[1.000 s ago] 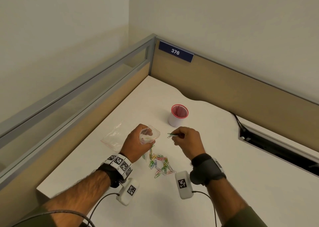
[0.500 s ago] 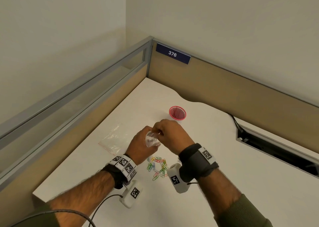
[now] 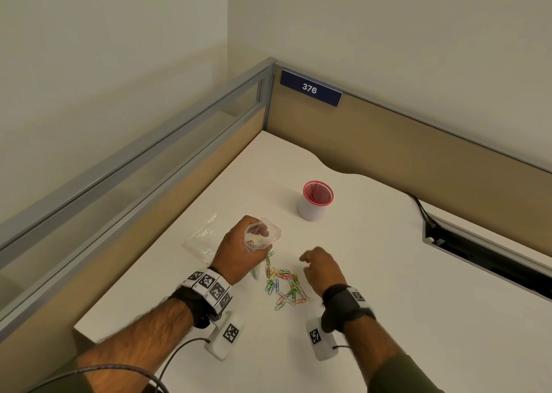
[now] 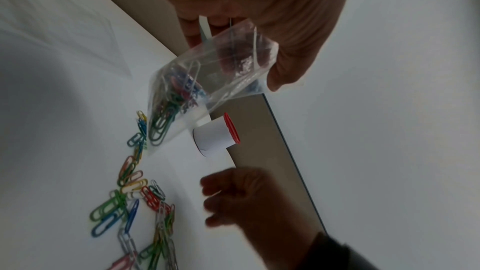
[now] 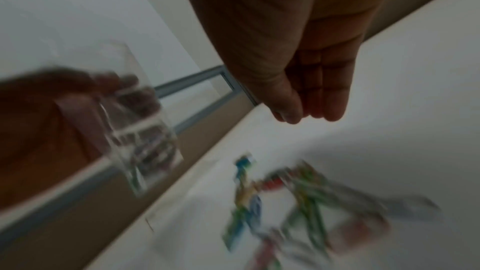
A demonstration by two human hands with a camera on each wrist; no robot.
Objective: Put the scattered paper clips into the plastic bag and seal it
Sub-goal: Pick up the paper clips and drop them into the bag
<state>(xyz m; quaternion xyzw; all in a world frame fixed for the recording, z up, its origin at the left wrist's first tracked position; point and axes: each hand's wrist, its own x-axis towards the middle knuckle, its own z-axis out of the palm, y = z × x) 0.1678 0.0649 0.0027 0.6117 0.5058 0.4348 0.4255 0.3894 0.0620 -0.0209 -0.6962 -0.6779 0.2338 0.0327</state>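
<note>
My left hand (image 3: 239, 249) grips a small clear plastic bag (image 3: 263, 235) just above the desk, its mouth held wide. Several coloured paper clips lie in the bag's (image 4: 205, 81) lower end. A scatter of coloured paper clips (image 3: 283, 285) lies on the white desk between my hands; the same paper clips (image 4: 135, 202) show sharply in the left wrist view. My right hand (image 3: 321, 268) hovers to the right of the pile with fingers loosely curled and nothing in them. The right wrist view is blurred; the right hand (image 5: 306, 98) there shows empty fingers above the clips (image 5: 285, 198).
A white cup with a red rim (image 3: 316, 200) stands behind the hands. A second flat plastic bag with a red strip (image 3: 200, 237) lies left of my left hand. Partition walls (image 3: 418, 153) close the desk's back and left; a cable slot (image 3: 484, 255) opens at right.
My right hand carried a green clip to the bag's mouth, let it go there, and has drawn back to the right, empty. My left hand kept hold of the bag.
</note>
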